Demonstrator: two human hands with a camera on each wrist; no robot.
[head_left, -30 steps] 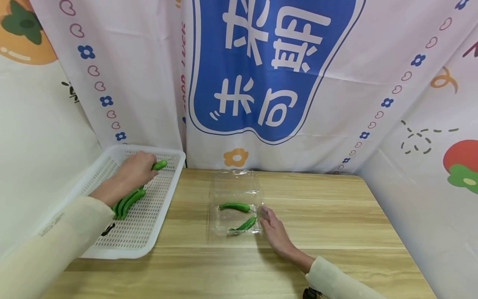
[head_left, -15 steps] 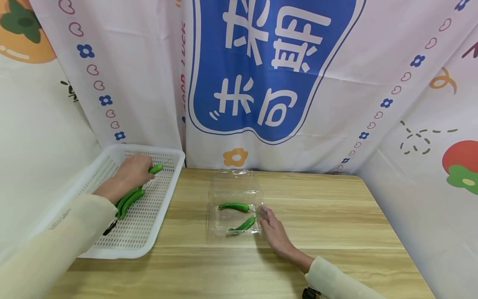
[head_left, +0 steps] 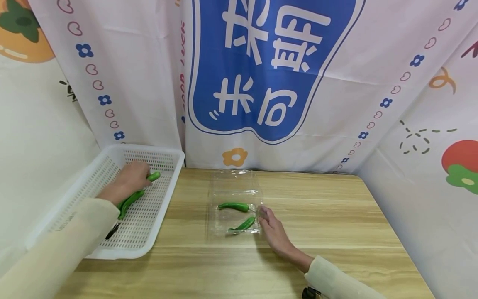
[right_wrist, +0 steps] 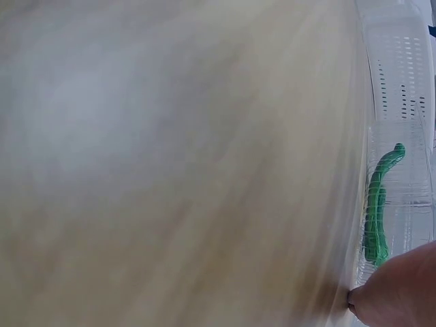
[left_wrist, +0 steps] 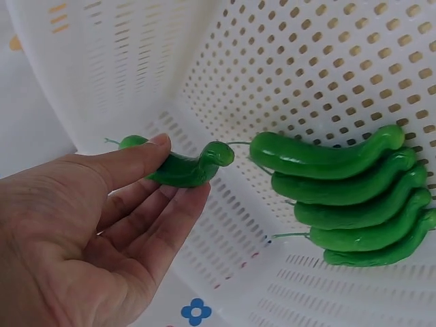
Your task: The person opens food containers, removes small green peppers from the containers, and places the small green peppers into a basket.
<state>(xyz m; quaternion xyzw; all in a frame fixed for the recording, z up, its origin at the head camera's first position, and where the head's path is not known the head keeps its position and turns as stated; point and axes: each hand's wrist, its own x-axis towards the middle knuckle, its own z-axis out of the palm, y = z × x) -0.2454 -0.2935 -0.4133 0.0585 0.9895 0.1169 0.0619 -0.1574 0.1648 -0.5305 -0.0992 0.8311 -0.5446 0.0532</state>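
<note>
My left hand is over the white perforated basket and pinches a green chili pepper between thumb and fingers. Beside it in the left wrist view, several more green peppers lie in a row in the basket. A clear plastic clamshell box stands with its lid up in mid table. Inside are two peppers, one green pepper towards the back and another green pepper slanted near the front. With fingers extended, my right hand rests against the box's right side.
The wooden table ends at a printed cloth backdrop behind the box. White printed walls rise at left and right. A small black item shows in the basket beside the left sleeve.
My left hand has shifted slightly towards the front of the basket and a little left, still gripping the pepper. The right hand and the box have stayed in place.
</note>
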